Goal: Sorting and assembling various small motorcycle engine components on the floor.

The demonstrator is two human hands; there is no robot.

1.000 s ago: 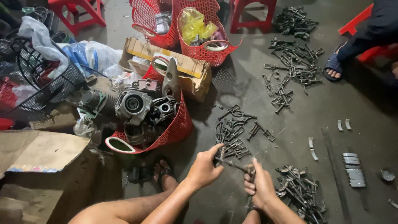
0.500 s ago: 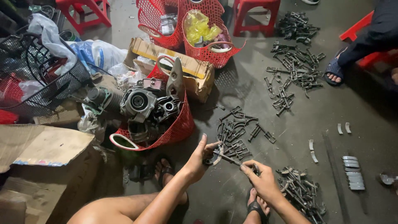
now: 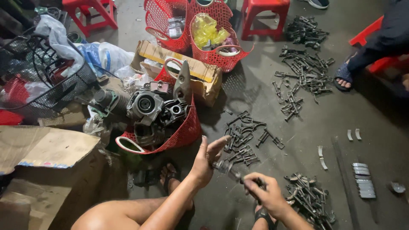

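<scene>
1. I see my left hand half open, fingers spread, with the thumb side against a small grey metal part near the middle of the floor.
2. My right hand is closed around a thin dark tool whose tip meets that part.
3. Compared with half a second ago, the left fingers are more open and the right hand sits nearer to me.
4. A brown cardboard box lies far, behind the red basket with the engine pieces; a flat cardboard sheet is at the left.
</scene>
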